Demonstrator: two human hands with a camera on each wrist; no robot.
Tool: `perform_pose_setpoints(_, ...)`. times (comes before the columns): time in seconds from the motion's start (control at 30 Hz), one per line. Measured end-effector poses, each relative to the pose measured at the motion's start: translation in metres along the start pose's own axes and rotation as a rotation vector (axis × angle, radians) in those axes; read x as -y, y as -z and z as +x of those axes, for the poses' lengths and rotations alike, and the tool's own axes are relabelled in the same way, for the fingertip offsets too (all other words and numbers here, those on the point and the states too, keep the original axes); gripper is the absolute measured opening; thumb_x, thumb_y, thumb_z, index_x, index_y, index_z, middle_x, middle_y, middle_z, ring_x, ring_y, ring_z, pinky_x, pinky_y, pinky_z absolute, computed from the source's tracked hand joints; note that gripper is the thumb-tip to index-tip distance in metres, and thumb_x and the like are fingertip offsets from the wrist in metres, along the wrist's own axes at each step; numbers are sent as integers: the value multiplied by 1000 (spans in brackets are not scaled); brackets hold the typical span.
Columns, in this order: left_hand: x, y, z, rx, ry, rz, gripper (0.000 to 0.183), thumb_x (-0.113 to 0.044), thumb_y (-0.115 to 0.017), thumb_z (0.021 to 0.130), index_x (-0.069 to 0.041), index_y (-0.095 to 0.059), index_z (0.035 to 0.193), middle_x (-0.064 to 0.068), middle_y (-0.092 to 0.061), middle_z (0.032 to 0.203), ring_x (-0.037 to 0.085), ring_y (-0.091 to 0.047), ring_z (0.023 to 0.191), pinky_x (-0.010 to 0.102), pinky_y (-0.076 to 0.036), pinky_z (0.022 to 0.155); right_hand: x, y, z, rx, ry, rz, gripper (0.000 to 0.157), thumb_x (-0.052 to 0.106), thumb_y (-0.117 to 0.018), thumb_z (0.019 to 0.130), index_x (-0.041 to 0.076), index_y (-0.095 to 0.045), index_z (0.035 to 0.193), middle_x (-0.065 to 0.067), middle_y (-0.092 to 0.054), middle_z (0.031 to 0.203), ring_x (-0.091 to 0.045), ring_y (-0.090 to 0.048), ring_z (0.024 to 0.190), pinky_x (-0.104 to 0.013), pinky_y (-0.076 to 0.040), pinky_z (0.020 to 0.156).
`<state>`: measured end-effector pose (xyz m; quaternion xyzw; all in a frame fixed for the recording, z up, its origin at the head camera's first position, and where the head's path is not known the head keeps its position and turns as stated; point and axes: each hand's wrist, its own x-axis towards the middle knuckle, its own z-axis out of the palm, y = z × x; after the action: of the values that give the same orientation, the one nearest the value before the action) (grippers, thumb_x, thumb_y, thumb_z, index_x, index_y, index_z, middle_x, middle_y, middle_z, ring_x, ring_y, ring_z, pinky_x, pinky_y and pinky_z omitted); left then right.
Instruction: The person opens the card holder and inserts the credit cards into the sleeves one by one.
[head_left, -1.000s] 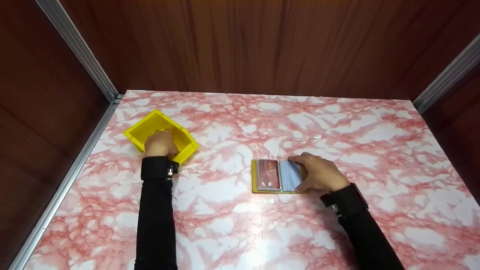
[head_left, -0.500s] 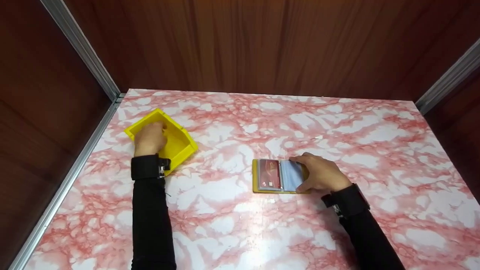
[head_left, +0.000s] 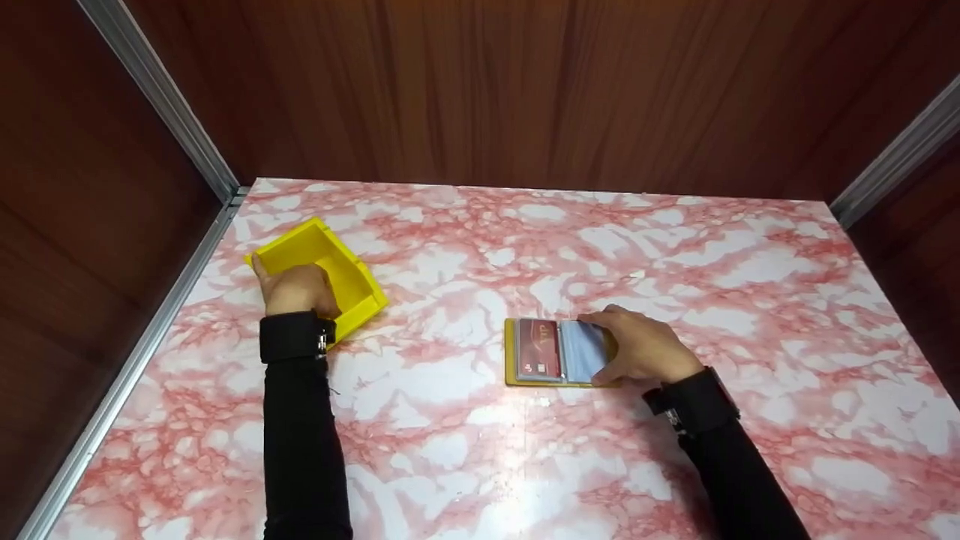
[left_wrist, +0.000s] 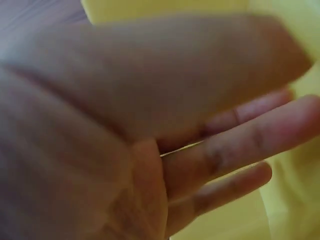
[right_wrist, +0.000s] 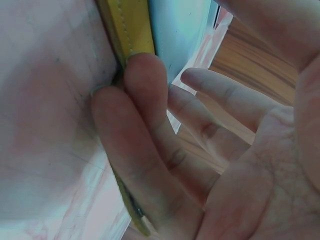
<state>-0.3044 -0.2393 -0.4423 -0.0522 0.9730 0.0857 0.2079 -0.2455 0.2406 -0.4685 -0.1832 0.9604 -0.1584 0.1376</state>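
— Where are your hands right now?

— My left hand (head_left: 295, 289) is at the yellow bin (head_left: 341, 268) on the far left of the worktop (head_left: 480, 442). It lies over the bin's near left wall, thumb along the outer edge. From the left wrist view my fingers (left_wrist: 250, 145) are fairly straight, with yellow plastic behind them, and I see nothing between them. Whether they press the bin or only sit inside it, I cannot tell; that view is blurred.

— And the other one?

— My right hand (head_left: 645, 349) rests on the card holder (head_left: 559, 351), which lies open and flat near the middle of the worktop, well apart from the bin. My fingertips (right_wrist: 142, 80) are curled over its yellow right edge, holding a clear sleeve page (head_left: 581, 350) partly lifted.

— What shows inside the holder?

— A red card (head_left: 538, 347) in the left-hand sleeve. The lifted page looks pale blue.

— Anything in the bin?

— The part I can see is bare yellow; my hand hides the rest.
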Motion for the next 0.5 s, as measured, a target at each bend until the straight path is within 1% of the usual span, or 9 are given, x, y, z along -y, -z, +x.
perform_pose_setpoints(0.1, -1, -2, 1, -7, 3, 32, 25, -29, -81, 82, -9, -72, 95, 9, -73, 85, 51, -57, 127, 78, 19, 112, 0, 0, 0, -1, 0, -1, 93, 30, -95, 70, 12, -54, 151, -18, -57, 145, -40, -59, 124, -58, -49, 95)
perform_pose_setpoints(0.17, -2, -4, 3, -19, 5, 50, 28, -28, -81, 82, -9, -72, 99, 10, -74, 88, 53, -57, 125, 79, 17, 112, 0, 0, 0, 1, 1, -1, 93, 30, -96, 70, 11, -54, 150, -18, -57, 145, -40, -59, 124, -58, -50, 95)
perform_pose_setpoints(0.27, -3, -6, 4, -48, 7, 47, 39, -25, -84, 78, -10, -68, 110, 15, -74, 102, 54, -57, 125, 79, 16, 113, 0, 0, 0, 5, 0, -1, 92, 29, -95, 70, 11, -54, 150, -18, -57, 145, -40, -59, 124, -58, -49, 96)
perform_pose_setpoints(0.4, -4, -7, 4, -78, 7, 9, 58, -21, -84, 77, -11, -61, 129, 21, -69, 125, 54, -52, 131, 77, 16, 114, 1, 0, 0, 3, 3, -8, 91, 28, -95, 70, 11, -54, 150, -19, -56, 146, -40, -58, 125, -58, -49, 97)
perform_pose_setpoints(0.43, -4, -8, 4, -82, 2, -1, 61, -22, -84, 78, -11, -59, 132, 21, -68, 128, 54, -51, 133, 76, 16, 115, 1, 0, 1, 3, 5, -10, 91, 28, -95, 70, 11, -55, 150, -19, -56, 146, -40, -58, 125, -58, -49, 97)
perform_pose_setpoints(0.5, -3, -7, 3, -93, -18, -60, 61, -22, -83, 81, -10, -59, 135, 21, -67, 128, 52, -52, 132, 74, 12, 118, 1, 0, 1, 4, 4, -13, 92, 27, -95, 69, 11, -54, 150, -19, -56, 147, -40, -58, 126, -58, -49, 97)
